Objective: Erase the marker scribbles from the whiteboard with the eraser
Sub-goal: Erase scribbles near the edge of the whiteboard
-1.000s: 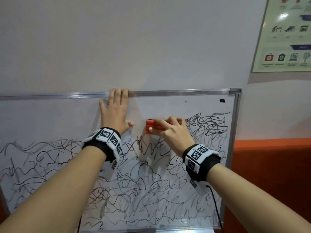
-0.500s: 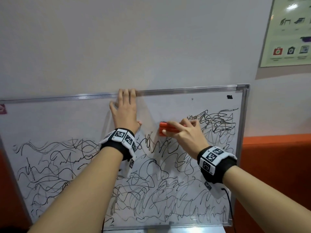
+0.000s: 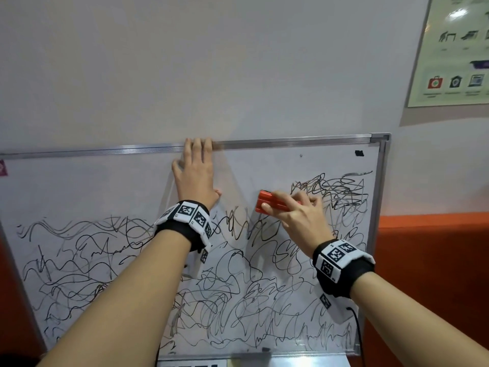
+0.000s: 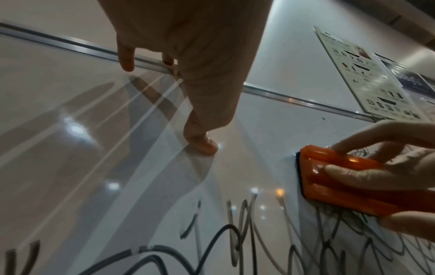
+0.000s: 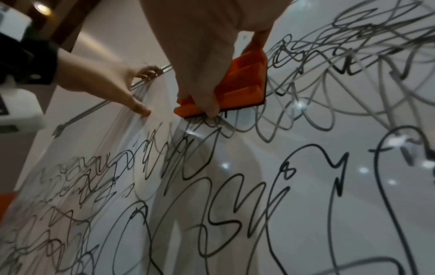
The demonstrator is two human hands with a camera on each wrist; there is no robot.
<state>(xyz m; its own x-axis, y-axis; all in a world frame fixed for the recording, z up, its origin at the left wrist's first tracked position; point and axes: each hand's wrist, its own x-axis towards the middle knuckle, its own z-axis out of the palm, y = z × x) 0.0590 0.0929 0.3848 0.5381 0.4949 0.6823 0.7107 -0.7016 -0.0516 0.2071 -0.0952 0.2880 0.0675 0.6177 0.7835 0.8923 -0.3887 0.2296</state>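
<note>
The whiteboard (image 3: pixel 79 186) leans against the wall, its upper band wiped and black scribbles (image 3: pixel 132 274) filling the lower half and the upper right. My right hand (image 3: pixel 299 215) grips the orange eraser (image 3: pixel 267 201) and presses it flat on the board at the left edge of the upper-right scribble patch. The left wrist view shows the eraser (image 4: pixel 341 182) held by fingers on top and a thumb below. My left hand (image 3: pixel 194 176) lies flat on the board left of the eraser, with its fingertips at the top frame. The right wrist view shows the eraser (image 5: pixel 242 83) on the ink.
A poster (image 3: pixel 455 54) hangs on the wall at the upper right. An orange panel (image 3: pixel 428 274) stands right of the board. A pen tray (image 3: pixel 251 358) runs along the bottom frame. A small black mark (image 3: pixel 359 153) sits near the top right corner.
My right hand has slid the eraser a little to the right, toward the dense scribble patch. The left hand has stayed at the top frame. The head view has shifted.
</note>
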